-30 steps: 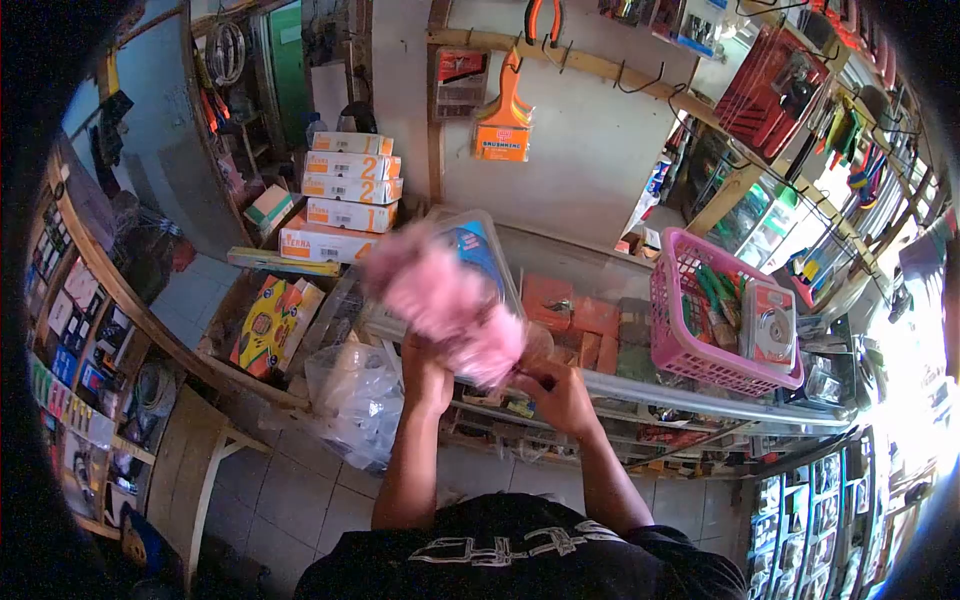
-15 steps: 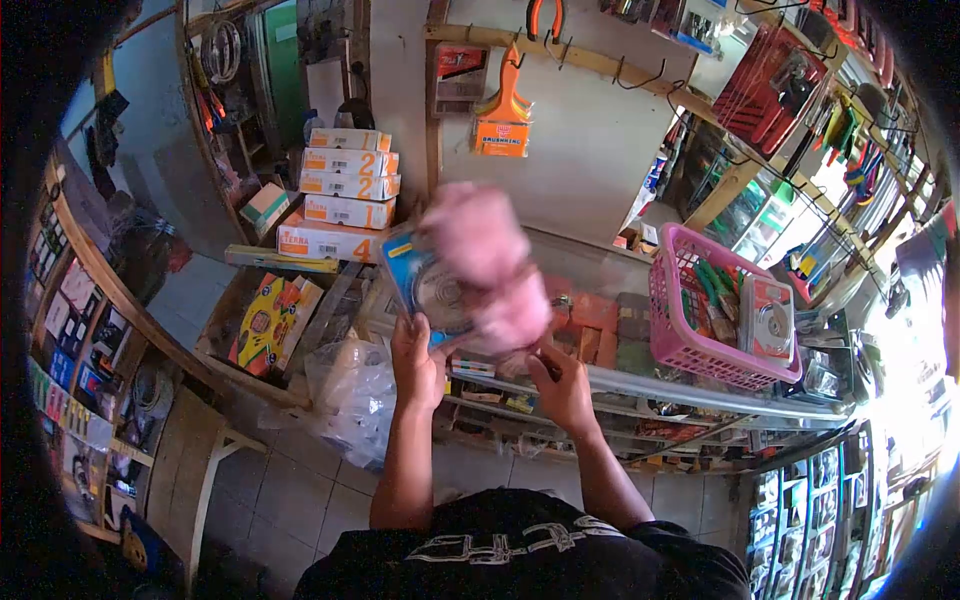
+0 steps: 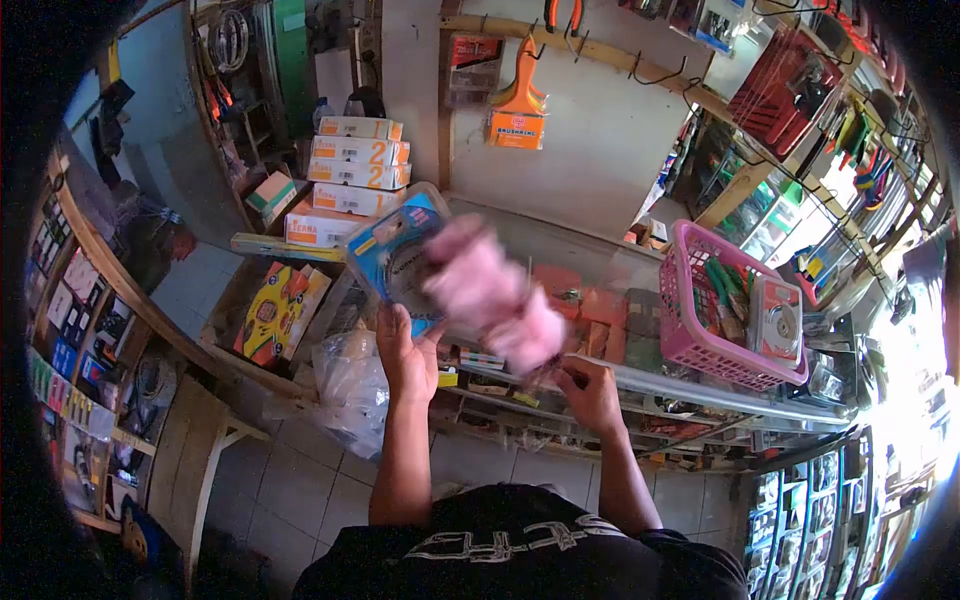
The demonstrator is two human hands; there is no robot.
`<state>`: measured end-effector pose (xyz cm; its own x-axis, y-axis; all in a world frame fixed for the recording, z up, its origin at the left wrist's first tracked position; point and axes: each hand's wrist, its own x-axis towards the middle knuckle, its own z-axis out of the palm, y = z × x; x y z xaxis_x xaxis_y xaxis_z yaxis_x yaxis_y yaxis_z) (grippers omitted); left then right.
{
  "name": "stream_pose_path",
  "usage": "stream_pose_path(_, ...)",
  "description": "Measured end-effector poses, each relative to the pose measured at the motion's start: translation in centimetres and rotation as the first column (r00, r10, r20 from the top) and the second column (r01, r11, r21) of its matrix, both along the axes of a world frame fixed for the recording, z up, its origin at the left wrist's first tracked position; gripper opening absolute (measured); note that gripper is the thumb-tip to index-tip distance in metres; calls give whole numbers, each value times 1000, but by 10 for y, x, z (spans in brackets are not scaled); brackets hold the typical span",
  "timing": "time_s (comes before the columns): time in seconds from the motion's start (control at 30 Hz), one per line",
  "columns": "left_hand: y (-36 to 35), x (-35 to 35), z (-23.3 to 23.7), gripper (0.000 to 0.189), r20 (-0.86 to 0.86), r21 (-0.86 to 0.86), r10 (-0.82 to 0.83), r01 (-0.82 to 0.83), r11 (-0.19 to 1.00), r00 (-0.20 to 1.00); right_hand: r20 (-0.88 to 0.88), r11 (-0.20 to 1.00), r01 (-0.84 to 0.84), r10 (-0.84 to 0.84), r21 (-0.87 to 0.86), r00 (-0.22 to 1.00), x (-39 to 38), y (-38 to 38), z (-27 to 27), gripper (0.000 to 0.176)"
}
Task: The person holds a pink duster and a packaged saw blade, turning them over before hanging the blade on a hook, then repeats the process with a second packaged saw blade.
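Item pair: blue disc pack [image 3: 392,258] and pink fluffy bundle [image 3: 490,298], held at centre of frame above glass counter [image 3: 610,262].

Pack gripped at lower edge by left hand [image 3: 405,355], fingers clamped behind and thumb in front, pack tilted toward upper left of centre, round disc visible through clear front. Bundle held at lower end by right hand [image 3: 592,392], fingers closed around it; bundle blurred, overlapping right side of pack, contact between the two impossible to tell. Pink basket [image 3: 690,345] of packaged goods at right on counter, well apart from both hands. Stacked numbered boxes [image 3: 355,170] at upper left. Orange brush [image 3: 520,105] hanging on wall at top centre. Clear plastic bag [image 3: 345,375] just left of left forearm, lower left of centre.
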<state>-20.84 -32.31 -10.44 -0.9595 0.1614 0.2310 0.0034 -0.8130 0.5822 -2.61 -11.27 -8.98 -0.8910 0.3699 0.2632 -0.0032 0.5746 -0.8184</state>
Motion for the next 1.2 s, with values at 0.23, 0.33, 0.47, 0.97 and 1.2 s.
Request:
stream_pose_path(0.23, -1, 6, 5, 56, -1, -63, 21, -21, 998, 1000, 98, 999, 26, -23, -29, 995, -1, -7, 4, 22)
stream_pose_path(0.33, -6, 5, 3, 53, -68, -339, 50, -71, 938, 996, 72, 997, 72, -71, -7, 995, -18, -2, 13, 24)
stream_pose_path(0.47, -4, 3, 9, 47, -224, -377, -25, -63, 924, 974, -58, 992, 30, -23, 121, 998, -25, -4, 38, 27)
stream_pose_path(0.97, -30, -9, -1, 57, -230, -412, 206, -286, 865, 951, 15, 999, -49, 49, 12, 999, -23, -10, 21, 28)
stream_pose_path(1.2, -22, -1, 0, 41, -19, -253, 266, -262, 931, 964, 60, 994, -56, 50, 93, 997, -23, -18, 20, 24)
